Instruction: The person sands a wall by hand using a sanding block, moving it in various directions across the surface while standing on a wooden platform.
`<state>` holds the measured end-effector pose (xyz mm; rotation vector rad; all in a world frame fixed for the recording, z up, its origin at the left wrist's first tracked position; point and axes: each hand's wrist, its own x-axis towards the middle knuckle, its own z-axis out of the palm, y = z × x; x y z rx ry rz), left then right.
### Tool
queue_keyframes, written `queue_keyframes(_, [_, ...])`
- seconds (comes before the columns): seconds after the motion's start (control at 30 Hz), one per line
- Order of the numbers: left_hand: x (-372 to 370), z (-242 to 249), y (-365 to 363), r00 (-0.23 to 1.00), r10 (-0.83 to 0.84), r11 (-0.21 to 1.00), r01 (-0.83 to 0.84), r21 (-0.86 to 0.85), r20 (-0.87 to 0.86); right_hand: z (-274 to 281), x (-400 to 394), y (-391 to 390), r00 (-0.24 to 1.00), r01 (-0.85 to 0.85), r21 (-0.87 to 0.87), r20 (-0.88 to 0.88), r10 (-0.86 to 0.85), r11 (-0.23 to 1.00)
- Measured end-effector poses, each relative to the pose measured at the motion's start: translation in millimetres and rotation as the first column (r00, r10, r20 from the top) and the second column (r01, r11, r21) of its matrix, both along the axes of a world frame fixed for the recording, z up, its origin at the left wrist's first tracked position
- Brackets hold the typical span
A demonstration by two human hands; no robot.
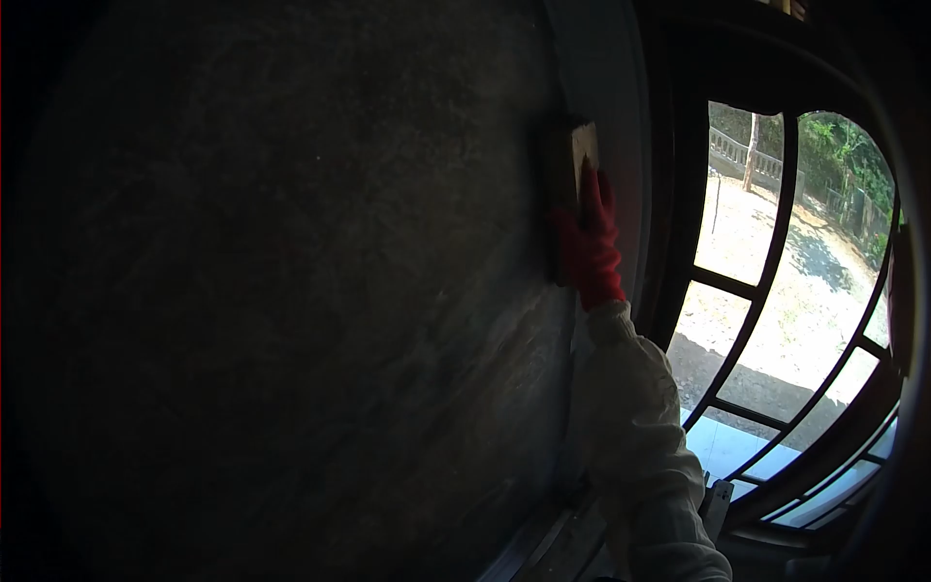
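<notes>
My right hand [591,242], in a red glove, reaches up along the right edge of a dark, mottled wall surface [320,291]. Its fingers are closed around a rectangular block [583,145] with a pale, wood-like face and a darker side. That block is held upright against the wall, near the corner with a smooth greyish strip [609,87]. A light, loose sleeve [635,407] covers the arm. Deep shadow hides the block's far side and the thumb's exact grip. My left hand is out of view.
To the right stands a dark-framed window or glazed door [771,262], with bright ground, a railing and trees outside. A small pale flat piece [719,506] shows beside the sleeve. Dark ledge-like edges [533,543] run along the wall's foot.
</notes>
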<state>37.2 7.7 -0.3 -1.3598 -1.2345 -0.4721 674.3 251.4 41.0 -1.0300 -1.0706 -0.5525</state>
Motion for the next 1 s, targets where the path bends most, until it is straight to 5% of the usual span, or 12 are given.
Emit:
queue_keyframes(0.13, [-0.4, -1.2, 0.9, 0.999, 0.036, 0.999, -0.036, 0.005, 0.004, -217.8, -14.7, -3.9, 0.972, 0.042, -0.243, -0.216, -0.096, 0.969])
queue_keyframes(0.23, [2.1, -3.7, -0.7, 1.0, 0.022, 1.0, -0.022, -0.009, 0.014, -333.0, -52.6, -45.7, 0.93, -0.167, -0.441, -0.367, -0.008, 0.882])
queue_keyframes(0.33, [7.1, 2.6, 3.7, 0.999, -0.053, 0.999, 0.053, 0.009, 0.0, -260.8, -71.2, -49.8, 0.89, -0.173, -0.439, -0.454, -0.051, 0.882])
queue_keyframes(0.47, [-5.1, -11.6, 8.2, 0.998, -0.034, 0.999, 0.033, 0.033, 0.051, -72.5, -50.6, -25.9, 0.997, -0.033, -0.017, 0.076, 0.034, 0.999])
queue_keyframes(0.57, [-38.3, -29.4, 2.4, 0.991, 0.127, 0.991, -0.128, 0.027, 0.042, 18.6, -76.2, -31.6, 0.986, -0.051, 0.17, 0.167, 0.022, 0.984])
queue_keyframes(0.67, [-26.4, -20.5, 6.1, 0.996, 0.084, 0.994, -0.085, 0.062, 0.017, -43.1, -71.4, -29.2, 0.994, -0.044, 0.021, 0.098, 0.042, 0.999])
queue_keyframes(0.77, [-23.3, -21.7, 6.1, 0.994, 0.081, 0.996, -0.083, 0.037, 0.069, -209.1, -87.2, -36.5, 0.991, 0.099, -0.193, -0.074, -0.115, 0.976])
queue_keyframes(0.83, [-16.5, -16.0, 7.5, 0.999, -0.009, 0.999, 0.007, 0.042, 0.048, -301.8, -114.1, -62.1, 0.948, -0.086, -0.421, -0.314, -0.056, 0.903])
queue_keyframes(0.93, [-18.3, -16.5, 8.6, 0.997, -0.014, 0.999, 0.011, 0.047, 0.071, -308.8, -122.2, -75.8, 0.896, -0.217, -0.463, -0.444, -0.013, 0.859])
queue_keyframes(1.0, [-18.7, -14.7, 7.9, 0.998, -0.011, 0.999, 0.009, 0.042, 0.067, -250.4, -101.5, -63.0, 0.961, -0.156, -0.337, -0.271, 0.064, 0.929])
